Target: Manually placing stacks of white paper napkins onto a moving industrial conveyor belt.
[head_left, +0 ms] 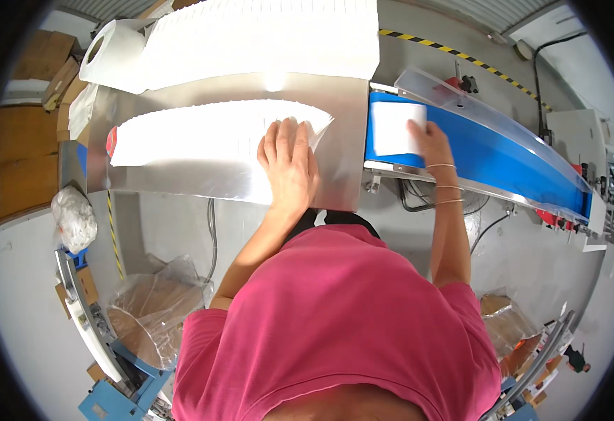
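Under the left hand (289, 158) lie matt white paper sheets (201, 133) on glossy steel table (335, 105); by the right hand (430, 140), a smooth blue belt (489, 158).

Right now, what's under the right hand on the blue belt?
A white stack of paper lies on the blue conveyor belt, under the right hand. The stack's right edge is hidden by the fingers.

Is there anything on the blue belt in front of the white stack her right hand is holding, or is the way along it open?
Nothing visible blocks it. The right hand rests on the white stack at the near end of the blue belt, and the belt surface beyond shows bare blue. A clear guard runs along the far side, beside the path, not across it.
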`<state>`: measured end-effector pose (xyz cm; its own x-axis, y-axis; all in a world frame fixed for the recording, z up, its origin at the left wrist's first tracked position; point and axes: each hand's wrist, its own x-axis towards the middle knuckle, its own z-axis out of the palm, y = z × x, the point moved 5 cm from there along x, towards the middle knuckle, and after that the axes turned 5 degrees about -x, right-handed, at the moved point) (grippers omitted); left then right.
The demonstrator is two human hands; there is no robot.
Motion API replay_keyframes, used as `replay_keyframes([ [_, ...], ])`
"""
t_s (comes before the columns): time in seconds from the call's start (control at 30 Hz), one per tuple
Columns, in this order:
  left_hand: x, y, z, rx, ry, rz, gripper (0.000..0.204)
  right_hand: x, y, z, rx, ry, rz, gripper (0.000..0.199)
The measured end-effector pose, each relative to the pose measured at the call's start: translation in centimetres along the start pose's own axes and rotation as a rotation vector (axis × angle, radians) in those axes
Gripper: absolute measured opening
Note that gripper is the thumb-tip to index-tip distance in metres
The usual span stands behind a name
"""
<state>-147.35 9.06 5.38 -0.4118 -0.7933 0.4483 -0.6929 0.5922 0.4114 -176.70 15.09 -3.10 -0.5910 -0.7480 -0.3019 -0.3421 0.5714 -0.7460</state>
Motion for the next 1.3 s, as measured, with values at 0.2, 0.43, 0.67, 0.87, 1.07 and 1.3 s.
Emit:
replay_keyframes([
  [0.2,0.1,0.1,0.1,-0.012,0.010,0.036,0.045,-0.6,-1.2,-2.7,-0.537,0.508,-0.290,0.067],
  [0.43,0.4,0.7,0.1,0.012,-0.023,0.157,0.036,-4.2,-11.6,9.5,0.289,-0.552,0.063,0.068],
  [0.67,0.7,-1.5,-0.3,-0.059,0.012,0.034,0.041,-2.4,-2.3,5.2,0.751,-0.344,-0.021,0.049],
  [0.87,0.7,-1.7,0.2,-0.070,-0.025,0.029,0.048,-2.2,1.4,-3.0,-0.254,0.446,-0.180,0.046],
  [1.07,0.4,-1.4,0.2,0.030,-0.031,0.078,0.040,-5.0,-12.7,5.9,-0.273,-0.110,-0.131,0.058],
  [1.3,0.9,-1.9,-1.3,-0.053,-0.039,0.082,0.037,-4.3,-7.3,7.9,0.706,-0.478,-0.075,0.053],
])
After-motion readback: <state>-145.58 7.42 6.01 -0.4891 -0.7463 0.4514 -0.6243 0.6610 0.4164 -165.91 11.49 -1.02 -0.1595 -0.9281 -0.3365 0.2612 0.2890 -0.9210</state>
